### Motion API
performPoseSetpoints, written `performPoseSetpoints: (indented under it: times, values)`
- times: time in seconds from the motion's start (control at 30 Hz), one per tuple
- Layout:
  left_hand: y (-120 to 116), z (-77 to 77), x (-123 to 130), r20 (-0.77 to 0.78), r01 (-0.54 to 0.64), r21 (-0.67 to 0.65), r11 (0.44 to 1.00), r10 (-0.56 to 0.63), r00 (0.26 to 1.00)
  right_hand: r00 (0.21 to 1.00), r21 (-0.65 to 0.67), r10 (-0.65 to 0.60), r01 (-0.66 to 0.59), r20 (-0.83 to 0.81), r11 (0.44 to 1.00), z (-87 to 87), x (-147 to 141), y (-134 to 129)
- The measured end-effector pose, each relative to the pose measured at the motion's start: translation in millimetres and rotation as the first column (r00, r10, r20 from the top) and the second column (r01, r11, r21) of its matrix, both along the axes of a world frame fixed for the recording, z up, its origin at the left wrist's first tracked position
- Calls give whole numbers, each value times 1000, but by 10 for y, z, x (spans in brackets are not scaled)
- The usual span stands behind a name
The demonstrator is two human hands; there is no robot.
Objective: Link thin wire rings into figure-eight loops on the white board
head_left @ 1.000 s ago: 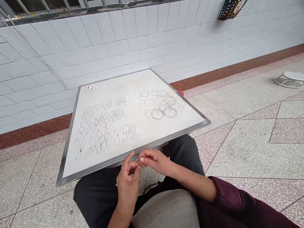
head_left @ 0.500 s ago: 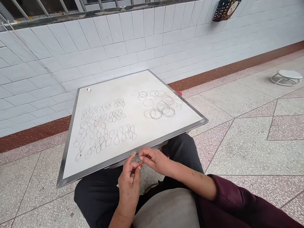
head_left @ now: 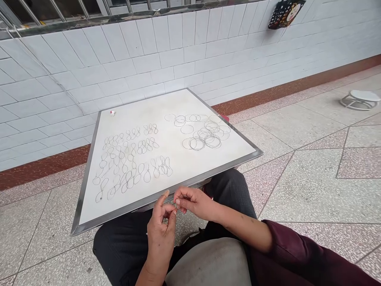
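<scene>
My left hand (head_left: 162,228) and my right hand (head_left: 195,202) meet just off the near edge of the white table (head_left: 149,103), above my lap. Thumb and forefinger of each are pinched on a thin wire loop (head_left: 176,205), mostly hidden by the fingers. On the table's left half lie several wires twisted into figure-eight shapes (head_left: 147,172), in rough rows. Several round wire rings (head_left: 196,143) overlap one another on the right half.
A small white and red object (head_left: 112,113) sits at the table's far left corner. Behind the table stands a white tiled wall (head_left: 145,63), with a dark patterned basket (head_left: 285,15) hanging on it. A white stool (head_left: 360,99) is on the floor at the far right.
The fingers of my right hand have shifted slightly around the wire, and both hands stay close together. The view has moved a little.
</scene>
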State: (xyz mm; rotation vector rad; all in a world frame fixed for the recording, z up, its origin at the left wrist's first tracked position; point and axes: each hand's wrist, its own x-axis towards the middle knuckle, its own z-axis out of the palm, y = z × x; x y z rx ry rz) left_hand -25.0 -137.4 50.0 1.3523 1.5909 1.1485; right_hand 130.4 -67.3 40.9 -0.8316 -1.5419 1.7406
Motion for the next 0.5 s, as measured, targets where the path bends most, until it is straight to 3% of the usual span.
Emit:
performPoseSetpoints:
  times: [0.27, 0.33, 0.5]
  values:
    - [23, -47, 13, -20, 23, 62, 998, -21, 1000, 983, -371, -25, -46, -183, 927, -80, -16, 43]
    - [42, -75, 9, 5, 22, 35, 999, -22, 1000, 985, -364, -34, -30, -167, 931, -119, -27, 51]
    - [80, -95, 34, 176, -37, -41, 998, 43, 983, 995, -204, -59, 41, -85, 978, -147, -40, 61]
